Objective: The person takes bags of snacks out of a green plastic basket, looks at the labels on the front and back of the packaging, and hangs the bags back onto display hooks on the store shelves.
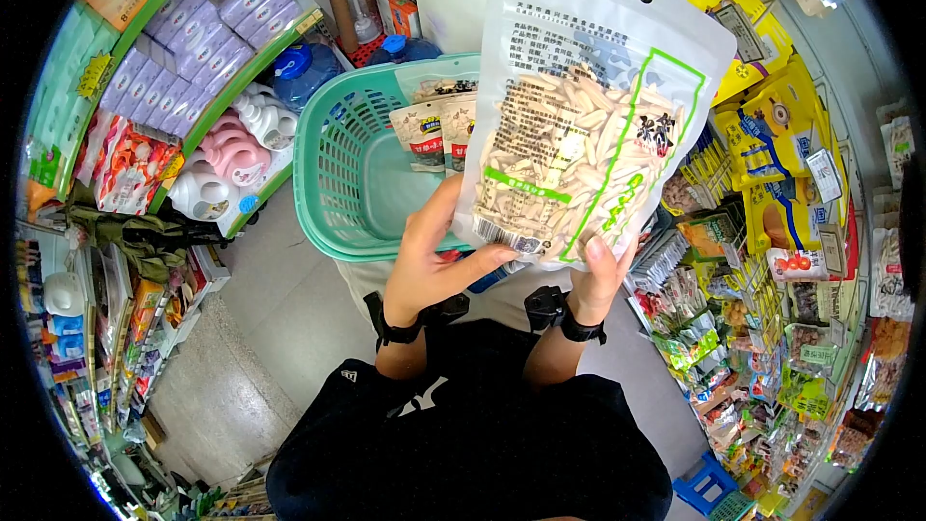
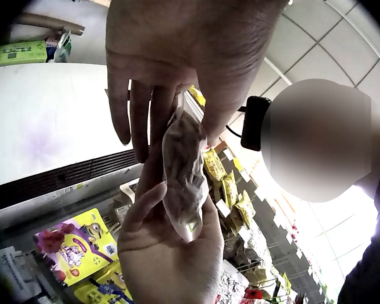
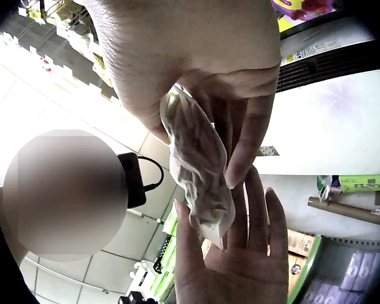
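Observation:
A clear-windowed bag of sunflower seeds (image 1: 579, 135) with green lines and printed text stands tilted up in front of me. My left hand (image 1: 431, 256) holds its lower left corner, thumb across the front and fingers behind. At the lower right, my right hand (image 1: 605, 282) grips the bag with the thumb on the front. From below, both wrist views show the bag's bottom edge (image 2: 185, 183) between the two hands. Behind the bag, a green plastic basket (image 1: 323, 150) contains several small snack pouches (image 1: 420, 135), partly hidden by the bag.
Shelves on the left carry purple tissue packs (image 1: 198, 34) and pink and white bottles (image 1: 231, 150). Hanging snack packets (image 1: 772, 150) crowd the right side. A blue stool (image 1: 709, 484) stands at the lower right on the grey floor (image 1: 280, 328).

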The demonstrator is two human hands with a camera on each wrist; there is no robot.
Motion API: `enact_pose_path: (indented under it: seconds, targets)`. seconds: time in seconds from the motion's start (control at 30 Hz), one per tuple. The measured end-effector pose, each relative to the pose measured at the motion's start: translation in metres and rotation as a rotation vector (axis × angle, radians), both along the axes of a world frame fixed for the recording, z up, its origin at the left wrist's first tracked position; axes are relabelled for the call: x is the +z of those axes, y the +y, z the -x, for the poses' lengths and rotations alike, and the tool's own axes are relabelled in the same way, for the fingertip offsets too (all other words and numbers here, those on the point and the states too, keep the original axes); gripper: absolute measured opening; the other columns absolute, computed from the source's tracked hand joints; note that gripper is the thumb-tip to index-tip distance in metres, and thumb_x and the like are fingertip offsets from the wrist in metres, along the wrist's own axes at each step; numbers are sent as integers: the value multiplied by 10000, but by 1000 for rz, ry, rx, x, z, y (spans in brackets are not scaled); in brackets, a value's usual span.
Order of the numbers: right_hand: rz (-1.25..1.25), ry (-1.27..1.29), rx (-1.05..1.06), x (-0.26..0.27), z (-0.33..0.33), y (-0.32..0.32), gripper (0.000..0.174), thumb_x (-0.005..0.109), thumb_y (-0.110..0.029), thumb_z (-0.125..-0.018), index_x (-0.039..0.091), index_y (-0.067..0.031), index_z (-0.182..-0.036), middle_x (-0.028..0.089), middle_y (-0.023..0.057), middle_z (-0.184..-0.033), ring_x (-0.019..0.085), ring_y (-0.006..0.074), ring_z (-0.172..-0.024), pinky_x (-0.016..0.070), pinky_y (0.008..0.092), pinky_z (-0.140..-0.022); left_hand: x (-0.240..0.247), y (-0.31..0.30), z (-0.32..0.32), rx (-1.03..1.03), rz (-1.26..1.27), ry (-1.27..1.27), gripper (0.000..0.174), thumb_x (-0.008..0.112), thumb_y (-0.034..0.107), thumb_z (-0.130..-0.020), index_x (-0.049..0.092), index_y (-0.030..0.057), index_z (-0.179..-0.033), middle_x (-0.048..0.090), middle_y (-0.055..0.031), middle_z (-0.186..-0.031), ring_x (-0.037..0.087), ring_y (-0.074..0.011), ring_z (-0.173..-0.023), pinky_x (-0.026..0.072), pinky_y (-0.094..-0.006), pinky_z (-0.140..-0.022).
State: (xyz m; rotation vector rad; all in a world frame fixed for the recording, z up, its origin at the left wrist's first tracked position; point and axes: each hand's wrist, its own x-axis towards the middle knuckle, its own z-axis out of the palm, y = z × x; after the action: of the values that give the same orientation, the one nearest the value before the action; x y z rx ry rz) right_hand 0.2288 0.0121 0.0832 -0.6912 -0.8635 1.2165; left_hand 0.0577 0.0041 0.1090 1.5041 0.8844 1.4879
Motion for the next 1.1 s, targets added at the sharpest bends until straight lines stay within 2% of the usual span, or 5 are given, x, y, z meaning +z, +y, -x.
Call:
enact_pose_path:
  seconds: [0.03, 0.1, 0.3, 0.37, 1.1]
  targets:
    - [0, 0, 0, 1, 0, 0, 670, 658, -111, -686, 311, 41, -1238, 474, 121, -1140, 482, 176, -1009, 366, 296, -878, 0, 0, 0, 0, 7, -3, 596, 693, 91, -696, 390, -51, -1189, 517, -115, -1101, 490, -153, -1006, 367, -284, -870]
    - [133, -92, -37, 3, 1, -1, 744, 630, -165, -630, 280, 43, -1253, 412, 173, -1210, 439, 281, -1101, 336, 383, -933, 0, 0, 0, 1, 13, -7, 597, 694, 93, -696, 390, -51, -1189, 517, -115, -1103, 490, -152, -1005, 367, -284, -869]
    - [114, -109, -30, 4, 0, 2, 726, 628, -172, -632, 295, 43, -1241, 432, 167, -1189, 455, 273, -1080, 350, 380, -920, -1, 1, -1, 3, 12, -7, 615, 700, 100, -691, 384, -50, -1197, 512, -119, -1109, 480, -161, -1024, 358, -288, -879]
    - [112, -105, -32, 4, 1, 2, 724, 627, -171, -633, 296, 42, -1240, 435, 167, -1185, 458, 271, -1076, 353, 380, -918, 0, 0, -2, 25, 68, -22, 656, 715, 193, -681, 381, -69, -1181, 515, -102, -1090, 479, -149, -999, 342, -266, -864]
    - [101, -83, -37, 3, 2, 4, 706, 620, -170, -637, 308, 30, -1237, 450, 171, -1167, 479, 275, -1054, 377, 382, -899, 3, 1, -2, 16, -25, 40, 739, 782, 113, -589, 378, -50, -1186, 521, -121, -1098, 493, -168, -1014, 377, -292, -865]
